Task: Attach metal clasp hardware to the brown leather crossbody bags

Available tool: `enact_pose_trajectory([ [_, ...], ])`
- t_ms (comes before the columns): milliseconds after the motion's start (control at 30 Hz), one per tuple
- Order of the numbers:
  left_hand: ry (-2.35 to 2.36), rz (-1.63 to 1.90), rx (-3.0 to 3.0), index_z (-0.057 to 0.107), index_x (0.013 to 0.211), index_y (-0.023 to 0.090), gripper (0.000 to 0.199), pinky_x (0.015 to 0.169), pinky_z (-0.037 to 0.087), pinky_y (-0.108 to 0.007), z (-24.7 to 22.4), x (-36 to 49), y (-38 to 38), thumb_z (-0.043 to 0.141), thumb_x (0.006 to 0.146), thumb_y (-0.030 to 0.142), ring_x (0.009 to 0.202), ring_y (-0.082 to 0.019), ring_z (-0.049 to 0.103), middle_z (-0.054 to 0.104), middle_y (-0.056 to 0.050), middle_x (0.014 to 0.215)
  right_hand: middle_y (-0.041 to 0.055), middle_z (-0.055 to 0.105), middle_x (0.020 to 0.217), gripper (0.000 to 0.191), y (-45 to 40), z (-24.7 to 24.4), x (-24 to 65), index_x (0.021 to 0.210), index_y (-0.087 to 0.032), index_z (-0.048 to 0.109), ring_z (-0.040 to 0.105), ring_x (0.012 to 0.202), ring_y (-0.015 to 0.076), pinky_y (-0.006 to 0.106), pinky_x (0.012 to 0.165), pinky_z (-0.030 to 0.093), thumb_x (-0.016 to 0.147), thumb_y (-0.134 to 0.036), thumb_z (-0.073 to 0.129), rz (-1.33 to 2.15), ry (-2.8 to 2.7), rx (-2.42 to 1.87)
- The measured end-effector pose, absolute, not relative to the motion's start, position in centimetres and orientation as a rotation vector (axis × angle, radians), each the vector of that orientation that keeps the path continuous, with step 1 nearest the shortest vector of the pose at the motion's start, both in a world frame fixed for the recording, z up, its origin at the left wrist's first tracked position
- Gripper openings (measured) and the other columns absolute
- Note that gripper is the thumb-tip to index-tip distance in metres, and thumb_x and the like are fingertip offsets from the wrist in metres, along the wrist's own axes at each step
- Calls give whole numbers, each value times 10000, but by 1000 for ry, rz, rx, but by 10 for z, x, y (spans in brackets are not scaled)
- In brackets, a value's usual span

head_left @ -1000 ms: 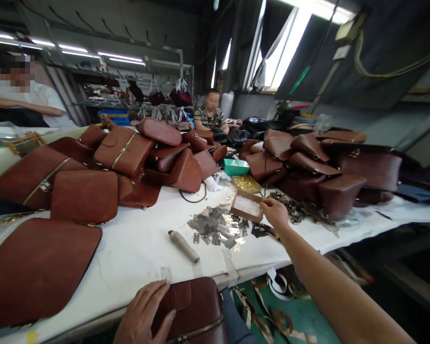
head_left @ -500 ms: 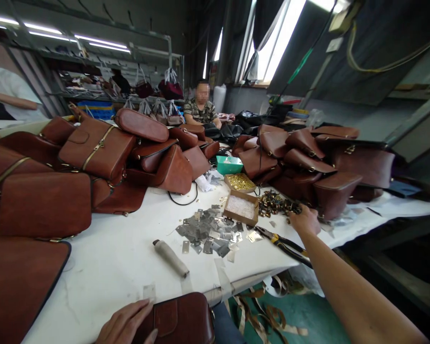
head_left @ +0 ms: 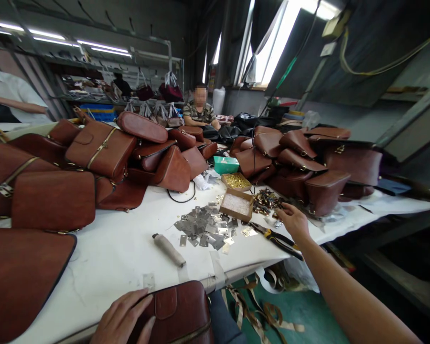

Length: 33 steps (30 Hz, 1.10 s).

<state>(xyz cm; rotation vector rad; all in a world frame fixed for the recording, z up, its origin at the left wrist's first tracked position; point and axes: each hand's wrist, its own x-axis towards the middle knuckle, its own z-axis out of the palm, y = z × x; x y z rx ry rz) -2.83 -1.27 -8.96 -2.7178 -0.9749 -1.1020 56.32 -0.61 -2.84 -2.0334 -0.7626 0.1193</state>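
Note:
At the bottom of the view a brown leather handbag (head_left: 182, 308) with a zipper leans over the table's front edge. My left hand (head_left: 123, 315) grips its left side, fingers along the top and thumb on the near face. My right hand (head_left: 295, 222) is stretched out to the right part of the table, at the edge of a pile of small metal clasps (head_left: 267, 200). Its fingertips are bent together there; whatever is between them is too small to make out. Just below that hand lie pliers (head_left: 277, 240) with black and yellow handles.
Flat metal plates (head_left: 206, 227) lie loose mid-table. Behind are a cardboard tray (head_left: 232, 216) of clear bits, a tray of gold pieces (head_left: 236, 181) and a green box (head_left: 225, 165). A wrapped grey stick (head_left: 168, 249) lies nearer. Brown bags pile both sides; a person (head_left: 199, 112) sits beyond.
My right hand has shifted slightly left along the near edge of the clasp pile. The handbag under my left hand has tipped, showing more of its zipper. The view has turned a little.

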Motion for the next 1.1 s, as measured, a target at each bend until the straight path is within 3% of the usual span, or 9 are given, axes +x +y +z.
enact_pose_trajectory([
  [100, -1026, -1098, -2708, 677, 1232, 237, 303, 923, 622, -360, -80, -25, -19, 647, 938, 303, 1078, -246, 715, 747, -84, 1195, 84, 753, 827, 643, -10, -12, 553, 1221, -128, 721, 623, 625, 180, 294, 547, 447, 677, -471, 738, 202, -674, -1877],
  [200, -1051, -1095, -2716, 688, 1202, 242, 280, 929, 622, -371, -74, -24, -24, 656, 933, 311, 1071, -246, 713, 743, -76, 1196, 54, 695, 743, 522, -12, 7, 534, 1024, -158, 738, 555, 540, 148, 270, 461, 376, 615, -483, 756, 347, -634, -1723],
  [300, -1140, -1173, -2732, 695, 1209, 252, 285, 957, 617, -376, -65, -21, -31, 669, 927, 282, 1095, -242, 705, 734, -71, 1204, 45, 688, 769, 430, -18, 22, 490, 910, -185, 733, 558, 563, 142, 263, 463, 389, 602, -478, 796, 547, -687, -1580],
  [433, -1418, -1411, -2837, 706, 1206, 269, 264, 998, 602, -403, -33, -8, -46, 661, 946, 273, 1114, -237, 702, 727, -74, 1197, 19, 681, 772, 350, -32, 24, 385, 912, -203, 748, 589, 594, 134, 241, 490, 411, 654, -408, 868, 985, -729, -1335],
  [500, -1667, -1547, -2975, 699, 1230, 255, 275, 927, 621, -373, -13, 2, -52, 647, 967, 317, 1024, -216, 726, 732, -82, 1171, 2, 676, 749, 314, -42, 22, 326, 918, -206, 753, 585, 571, 119, 228, 494, 409, 677, -352, 892, 1254, -679, -1191],
  [567, -2010, -1725, -3069, 686, 1266, 237, 338, 758, 630, -310, 4, 11, -55, 649, 972, 399, 875, -189, 741, 744, -88, 1122, -1, 685, 750, 312, -51, 19, 274, 932, -201, 765, 574, 550, 103, 220, 497, 415, 688, -330, 910, 1452, -648, -1111],
  [667, -2286, -2064, -3096, 693, 1269, 201, 436, 703, 618, -274, 17, 18, -55, 716, 922, 465, 895, -205, 748, 757, -111, 1121, 7, 698, 757, 307, -60, 16, 222, 949, -188, 785, 573, 571, 93, 214, 532, 450, 717, -339, 919, 1639, -683, -1049],
  [967, -2715, -2680, -2552, 715, 912, 128, 361, 593, 614, -239, 14, 8, -53, 856, 789, 436, 699, -158, 723, 754, -57, 795, 1, 666, 732, 362, -58, 7, 188, 1029, -191, 789, 568, 616, 113, 230, 538, 468, 764, -413, 900, 1655, -736, -1022],
  [1100, -2780, -2976, -2246, 689, 875, 118, 362, 635, 633, -274, 14, 9, -49, 879, 760, 404, 682, -156, 728, 757, -57, 796, 35, 741, 918, 356, -68, -2, 182, 1110, -224, 740, 664, 766, 168, 304, 704, 554, 843, -439, 834, 1434, -869, -1085],
])
